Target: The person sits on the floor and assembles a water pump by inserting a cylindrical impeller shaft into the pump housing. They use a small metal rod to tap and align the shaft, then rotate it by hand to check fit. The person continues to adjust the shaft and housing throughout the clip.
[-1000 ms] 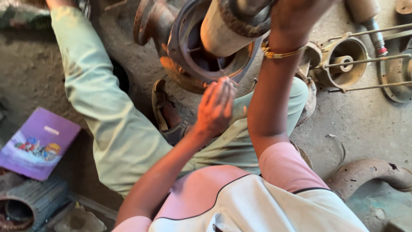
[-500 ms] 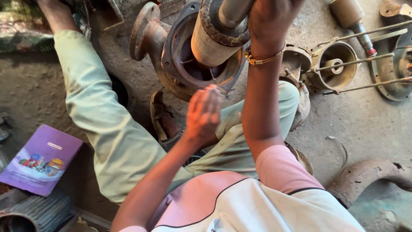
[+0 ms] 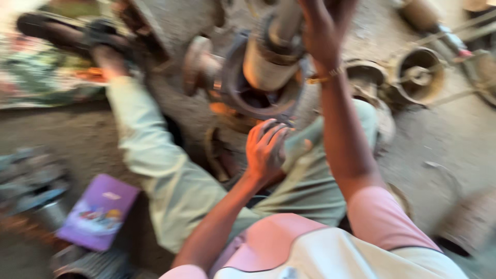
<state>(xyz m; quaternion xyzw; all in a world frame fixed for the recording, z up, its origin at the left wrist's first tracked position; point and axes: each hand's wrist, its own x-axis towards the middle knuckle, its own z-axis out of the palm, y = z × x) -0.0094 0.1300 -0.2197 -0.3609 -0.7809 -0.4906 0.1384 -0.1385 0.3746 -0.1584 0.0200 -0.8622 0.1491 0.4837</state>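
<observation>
Lying on the floor left of and below the pump housing (image 3: pixel 258 88): 1 flat purple booklet (image 3: pixel 98 212). Left hand (image 3: pixel 266 150), fingers loosely spread, sits just below the housing. Right hand (image 3: pixel 323 31) grips the cylindrical part (image 3: pixel 271 54) inside it; frame blurred.

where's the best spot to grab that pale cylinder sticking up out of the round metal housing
Probably around the bare pale barrel of the cylinder, just above the dark ring of the housing. It leans up and away from the person, so come from the near, lower side, where the left hand hovers open. The right hand reaches its top end; blur hides the grip. Fingers wrapped round the curve should hold best.
</observation>
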